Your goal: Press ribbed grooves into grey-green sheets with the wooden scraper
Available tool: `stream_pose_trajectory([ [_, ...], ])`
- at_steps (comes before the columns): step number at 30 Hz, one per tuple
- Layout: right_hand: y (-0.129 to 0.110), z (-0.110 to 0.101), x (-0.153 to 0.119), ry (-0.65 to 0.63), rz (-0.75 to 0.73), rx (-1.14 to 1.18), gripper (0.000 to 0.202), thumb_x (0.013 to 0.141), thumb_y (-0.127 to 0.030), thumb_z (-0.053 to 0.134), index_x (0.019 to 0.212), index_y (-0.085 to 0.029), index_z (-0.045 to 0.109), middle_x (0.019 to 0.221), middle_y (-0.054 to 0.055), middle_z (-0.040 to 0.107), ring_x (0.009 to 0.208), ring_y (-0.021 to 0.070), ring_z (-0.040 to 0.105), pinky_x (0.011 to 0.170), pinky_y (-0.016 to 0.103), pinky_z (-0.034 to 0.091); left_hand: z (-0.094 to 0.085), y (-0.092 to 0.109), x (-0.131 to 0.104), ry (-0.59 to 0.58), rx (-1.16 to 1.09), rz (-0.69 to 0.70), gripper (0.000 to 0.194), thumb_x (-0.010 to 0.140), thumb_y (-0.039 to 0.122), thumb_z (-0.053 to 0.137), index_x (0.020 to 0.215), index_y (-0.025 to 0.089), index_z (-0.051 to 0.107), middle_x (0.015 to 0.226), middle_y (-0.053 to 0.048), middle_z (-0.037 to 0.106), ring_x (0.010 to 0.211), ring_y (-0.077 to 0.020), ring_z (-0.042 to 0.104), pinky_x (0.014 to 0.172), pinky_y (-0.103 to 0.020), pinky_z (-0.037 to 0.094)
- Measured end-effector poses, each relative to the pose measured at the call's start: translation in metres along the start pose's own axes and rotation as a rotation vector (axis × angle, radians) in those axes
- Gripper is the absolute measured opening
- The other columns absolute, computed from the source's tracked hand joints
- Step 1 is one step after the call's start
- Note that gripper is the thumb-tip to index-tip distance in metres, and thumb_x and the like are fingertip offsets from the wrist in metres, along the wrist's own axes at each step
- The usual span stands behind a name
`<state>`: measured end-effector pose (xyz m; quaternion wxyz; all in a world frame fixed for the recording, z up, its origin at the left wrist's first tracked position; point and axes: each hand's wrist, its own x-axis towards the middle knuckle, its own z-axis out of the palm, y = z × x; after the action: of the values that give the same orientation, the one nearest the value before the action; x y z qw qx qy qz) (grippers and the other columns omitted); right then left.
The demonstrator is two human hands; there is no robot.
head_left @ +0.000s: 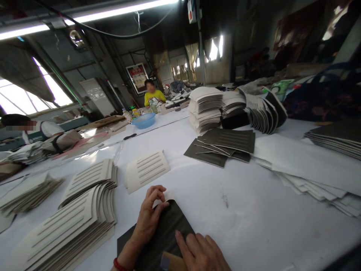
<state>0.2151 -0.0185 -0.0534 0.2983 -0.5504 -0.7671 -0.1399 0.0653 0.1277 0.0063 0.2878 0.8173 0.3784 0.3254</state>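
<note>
**Both hands busy on a dark sheet, stacks everywhere**

Picture a clock over the whole view. The sheet point(162, 241) is at 6 o'clock, at the near edge of the desk point(239, 210). Left hand point(150, 209) has its far corner, thumb on top and fingertips curled around, so I'd call that grasping. Red bracelet point(120, 265) on that wrist.

Right hand point(204, 253) is at 5-ish, index finger stretched out onto the sheet, other fingers bent. There's a tan block point(175, 261) right beside it, but honestly can't tell if it's gripped.

Pale slotted stacks point(72, 226) sit at 8, with a smaller slotted pile point(148, 169) between them and the center. Around 3 you've got fanned-out dark pieces point(231, 141), then white sheets point(313, 162) farther out. Tall pale stack point(207, 105) at 2. Blue basin point(144, 121) between 9 and 10, someone in yellow point(158, 97) sitting past it.
</note>
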Motion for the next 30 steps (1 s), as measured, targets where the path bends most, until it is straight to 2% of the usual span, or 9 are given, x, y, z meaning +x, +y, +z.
stream_pose_trajectory([
  [2,0.000,0.000,0.001,0.017,0.013,0.028,0.073,0.097,-0.064,0.018,0.124,-0.011,0.059,0.076,0.005,0.060,0.062,0.0183,0.058,0.053,0.033,0.042,0.005,0.002,0.000,-0.020,0.022,0.029,0.010,0.091,0.023,0.051,0.081,0.022,0.048,0.101,-0.005,0.057,0.097,-0.0218,0.052,0.087,-0.034,0.041],
  [4,-0.001,0.000,0.003,0.053,0.031,0.062,0.080,0.096,-0.067,0.012,0.121,-0.010,0.061,0.075,0.004,0.060,0.060,0.0181,0.057,0.052,0.034,0.041,0.009,0.004,-0.001,-0.074,0.023,0.051,0.012,0.092,0.022,0.049,0.080,0.023,0.050,0.089,-0.003,0.058,0.085,-0.0199,0.053,0.079,-0.032,0.042],
  [7,-0.003,0.001,0.003,0.077,0.068,0.087,0.081,0.097,-0.063,0.005,0.120,-0.010,0.061,0.077,0.005,0.062,0.062,0.0192,0.058,0.055,0.036,0.040,0.010,0.005,-0.005,-0.142,-0.001,0.058,0.015,0.095,0.025,0.046,0.081,0.023,0.053,0.085,-0.002,0.060,0.078,-0.0183,0.055,0.073,-0.030,0.043],
  [11,-0.002,0.002,0.001,0.024,0.080,0.107,0.074,0.097,-0.066,0.017,0.123,-0.011,0.059,0.080,0.005,0.063,0.066,0.0198,0.058,0.057,0.036,0.040,0.003,0.008,-0.012,-0.142,-0.043,0.008,0.021,0.099,0.026,0.037,0.097,0.024,0.058,0.092,-0.002,0.067,0.082,-0.0175,0.061,0.077,-0.029,0.046],
  [13,0.000,0.003,0.001,0.009,0.076,0.113,0.074,0.094,-0.070,0.024,0.124,-0.012,0.059,0.081,0.004,0.063,0.066,0.0197,0.058,0.058,0.036,0.041,0.000,0.009,-0.011,-0.131,-0.054,-0.025,0.019,0.100,0.027,0.037,0.099,0.024,0.056,0.092,-0.001,0.067,0.083,-0.0171,0.062,0.076,-0.029,0.047],
  [15,0.001,0.002,0.000,-0.005,0.083,0.119,0.074,0.093,-0.071,0.027,0.124,-0.013,0.058,0.081,0.004,0.063,0.067,0.0200,0.058,0.058,0.036,0.041,0.000,0.010,-0.006,-0.140,-0.055,-0.046,0.006,0.095,0.029,0.049,0.096,0.024,0.053,0.090,0.001,0.066,0.081,-0.0169,0.061,0.075,-0.028,0.047],
  [18,0.001,0.001,0.001,-0.027,0.079,0.123,0.075,0.093,-0.071,0.023,0.125,-0.012,0.058,0.081,0.005,0.063,0.068,0.0201,0.059,0.058,0.036,0.041,0.004,0.008,0.003,-0.139,-0.029,-0.068,0.017,0.084,0.025,0.063,0.095,0.023,0.050,0.084,0.003,0.063,0.076,-0.0169,0.059,0.071,-0.027,0.045],
  [23,0.002,-0.002,0.003,-0.011,0.033,0.102,0.080,0.096,-0.066,0.007,0.124,-0.012,0.059,0.079,0.004,0.062,0.065,0.0186,0.059,0.056,0.035,0.040,0.012,0.005,0.007,-0.092,0.042,-0.056,0.010,0.084,0.019,0.052,0.077,0.023,0.045,0.076,0.001,0.057,0.072,-0.0182,0.052,0.068,-0.030,0.040],
  [30,0.001,-0.006,0.007,0.087,0.038,0.078,0.081,0.098,-0.060,0.001,0.118,-0.014,0.064,0.074,0.003,0.062,0.061,0.0174,0.059,0.054,0.035,0.038,0.008,0.000,-0.002,-0.159,0.005,0.068,0.013,0.083,0.013,0.039,0.080,0.025,0.033,0.084,-0.001,0.055,0.077,-0.0186,0.051,0.072,-0.031,0.041],
])
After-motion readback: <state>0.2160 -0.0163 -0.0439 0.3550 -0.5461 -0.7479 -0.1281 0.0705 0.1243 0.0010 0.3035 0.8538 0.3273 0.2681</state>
